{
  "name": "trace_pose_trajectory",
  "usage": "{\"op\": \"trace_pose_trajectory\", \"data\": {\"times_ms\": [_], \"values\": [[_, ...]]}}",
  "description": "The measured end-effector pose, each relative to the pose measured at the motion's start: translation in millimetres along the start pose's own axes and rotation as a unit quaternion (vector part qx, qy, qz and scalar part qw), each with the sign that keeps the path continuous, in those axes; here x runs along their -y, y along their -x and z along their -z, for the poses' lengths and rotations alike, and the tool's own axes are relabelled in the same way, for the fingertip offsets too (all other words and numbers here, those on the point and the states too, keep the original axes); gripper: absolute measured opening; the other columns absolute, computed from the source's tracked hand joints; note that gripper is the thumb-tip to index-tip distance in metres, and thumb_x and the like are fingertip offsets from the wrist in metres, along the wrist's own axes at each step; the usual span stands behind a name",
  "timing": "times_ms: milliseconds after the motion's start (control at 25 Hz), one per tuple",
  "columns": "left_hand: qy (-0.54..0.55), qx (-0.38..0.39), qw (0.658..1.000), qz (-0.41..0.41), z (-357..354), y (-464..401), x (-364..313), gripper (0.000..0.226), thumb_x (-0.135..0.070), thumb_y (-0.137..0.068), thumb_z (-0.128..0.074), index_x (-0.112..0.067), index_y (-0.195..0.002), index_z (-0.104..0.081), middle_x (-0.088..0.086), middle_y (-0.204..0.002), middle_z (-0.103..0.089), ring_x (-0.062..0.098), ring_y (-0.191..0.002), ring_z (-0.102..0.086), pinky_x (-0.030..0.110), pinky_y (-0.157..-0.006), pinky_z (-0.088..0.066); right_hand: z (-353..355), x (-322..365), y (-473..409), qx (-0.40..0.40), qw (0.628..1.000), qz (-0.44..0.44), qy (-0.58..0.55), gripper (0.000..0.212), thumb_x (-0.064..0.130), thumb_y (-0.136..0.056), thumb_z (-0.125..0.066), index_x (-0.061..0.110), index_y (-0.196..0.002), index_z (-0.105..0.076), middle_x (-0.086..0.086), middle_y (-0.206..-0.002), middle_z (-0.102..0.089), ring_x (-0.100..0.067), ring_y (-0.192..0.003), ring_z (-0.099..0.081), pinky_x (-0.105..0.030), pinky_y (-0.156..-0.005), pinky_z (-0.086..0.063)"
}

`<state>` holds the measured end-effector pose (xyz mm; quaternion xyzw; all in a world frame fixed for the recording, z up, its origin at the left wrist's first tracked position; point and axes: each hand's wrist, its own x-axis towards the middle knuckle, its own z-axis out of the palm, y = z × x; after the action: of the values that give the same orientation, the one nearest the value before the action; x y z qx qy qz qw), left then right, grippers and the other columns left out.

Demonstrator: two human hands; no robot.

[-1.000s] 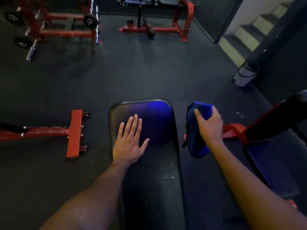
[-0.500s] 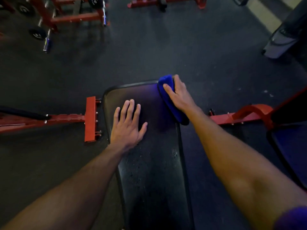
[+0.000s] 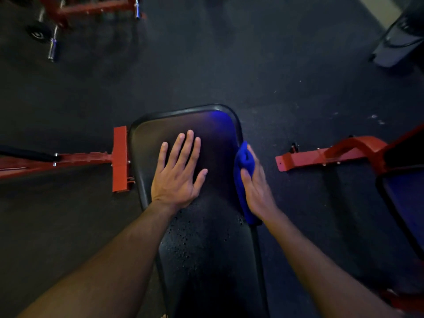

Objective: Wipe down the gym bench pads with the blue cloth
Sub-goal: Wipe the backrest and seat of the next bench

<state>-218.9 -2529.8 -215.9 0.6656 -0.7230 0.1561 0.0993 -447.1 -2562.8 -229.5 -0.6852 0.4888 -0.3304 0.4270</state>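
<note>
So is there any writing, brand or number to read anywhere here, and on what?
None can be read.
Weight plate: a pale mark on its face, too blurred to read.
Bench pad, blue cloth, red frames: no text shows.

Single head-worn wide-angle view. It looks forward and steeply down at close range onto the bench pad point(image 3: 206, 226) at frame centre; dark floor point(image 3: 229, 65) fills the upper frame, edges visibly curved.
</note>
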Motion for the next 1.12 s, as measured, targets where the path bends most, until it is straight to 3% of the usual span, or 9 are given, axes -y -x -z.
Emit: {"op": "trace_pose_trajectory", "data": {"times_ms": [120,280,400,480,640,800,880,1000,1120], "values": [[0.002,-0.003,1.0,0.003,-1,1,0,0.075,-0.051,-0.102,-0.037,-0.012,-0.163,-0.02,0.008,-0.171,-0.014,0.025,-0.158,-0.014,0.053,-0.126,-0.014,0,-6,4,-0.003,1.0,-0.001,0.001,0.048,0.042,-0.103,-0.033,0.037,-0.149,-0.023,0.037,-0.151,-0.023,0.007,-0.142,-0.025,-0.029,-0.121,-0.018],[0.001,-0.007,1.0,0.0,-1,1,-1,0.075,-0.052,-0.101,-0.036,-0.012,-0.163,-0.021,0.008,-0.171,-0.014,0.025,-0.158,-0.014,0.053,-0.126,-0.013,8,31,-94,-0.042,0.999,0.023,0.021,0.046,0.032,-0.104,-0.037,0.02,-0.148,-0.038,0.007,-0.15,-0.043,-0.006,-0.137,-0.037,-0.026,-0.116,-0.025],[0.0,-0.011,1.0,-0.001,0,1,0,0.075,-0.052,-0.102,-0.036,-0.011,-0.163,-0.022,0.008,-0.171,-0.015,0.025,-0.158,-0.014,0.053,-0.127,-0.014,11,45,-142,-0.021,0.999,0.036,0.03,0.042,0.036,-0.105,-0.035,0.024,-0.145,-0.043,0.002,-0.146,-0.051,-0.018,-0.132,-0.046,-0.037,-0.113,-0.032],[-0.003,-0.013,1.0,-0.001,1,1,-1,0.075,-0.053,-0.101,-0.036,-0.011,-0.162,-0.023,0.008,-0.171,-0.015,0.025,-0.158,-0.015,0.052,-0.127,-0.013,8,43,-136,-0.025,0.999,0.031,0.024,0.041,0.038,-0.106,-0.035,0.029,-0.145,-0.043,0.006,-0.144,-0.051,-0.014,-0.129,-0.045,-0.04,-0.113,-0.033],[-0.002,-0.016,1.0,0.001,1,1,-1,0.076,-0.053,-0.101,-0.037,-0.012,-0.162,-0.023,0.008,-0.171,-0.016,0.024,-0.158,-0.015,0.052,-0.126,-0.014,2,25,-64,-0.056,0.998,0.013,0.012,0.044,0.033,-0.107,-0.037,0.031,-0.15,-0.034,0.031,-0.148,-0.033,0.016,-0.13,-0.029,-0.027,-0.115,-0.022],[-0.009,-0.02,1.0,0.0,-1,2,-1,0.076,-0.053,-0.101,-0.037,-0.012,-0.163,-0.023,0.008,-0.171,-0.015,0.024,-0.158,-0.015,0.053,-0.126,-0.016,-6,-10,20,-0.025,0.999,-0.019,0.018,0.045,0.044,-0.103,-0.032,0.044,-0.147,-0.024,0.045,-0.146,-0.022,0.022,-0.133,-0.022,-0.008,-0.112,-0.008],[-0.007,-0.022,1.0,0.001,-3,2,-2,0.076,-0.053,-0.1,-0.037,-0.012,-0.162,-0.023,0.008,-0.171,-0.016,0.024,-0.158,-0.015,0.053,-0.126,-0.016,-4,-8,10,-0.026,1.0,-0.012,0.003,0.047,0.045,-0.102,-0.033,0.041,-0.148,-0.027,0.039,-0.146,-0.028,0.015,-0.133,-0.028,-0.006,-0.11,-0.013],[-0.013,-0.03,0.999,-0.001,-3,2,-2,0.076,-0.053,-0.1,-0.038,-0.012,-0.162,-0.025,0.008,-0.17,-0.017,0.024,-0.157,-0.017,0.053,-0.126,-0.017,2,10,-55,-0.057,0.998,0.023,0.013,0.046,0.036,-0.104,-0.037,0.024,-0.148,-0.037,0.019,-0.146,-0.04,-0.004,-0.135,-0.037,-0.019,-0.113,-0.024],[-0.008,-0.031,0.999,-0.001,-3,1,-2,0.076,-0.053,-0.099,-0.038,-0.012,-0.162,-0.025,0.008,-0.17,-0.018,0.024,-0.157,-0.018,0.053,-0.125,-0.017,10,35,-117,-0.054,0.998,0.043,0.007,0.041,0.032,-0.105,-0.038,0.019,-0.143,-0.044,0.004,-0.145,-0.049,-0.014,-0.134,-0.043,-0.029,-0.114,-0.03]]}}
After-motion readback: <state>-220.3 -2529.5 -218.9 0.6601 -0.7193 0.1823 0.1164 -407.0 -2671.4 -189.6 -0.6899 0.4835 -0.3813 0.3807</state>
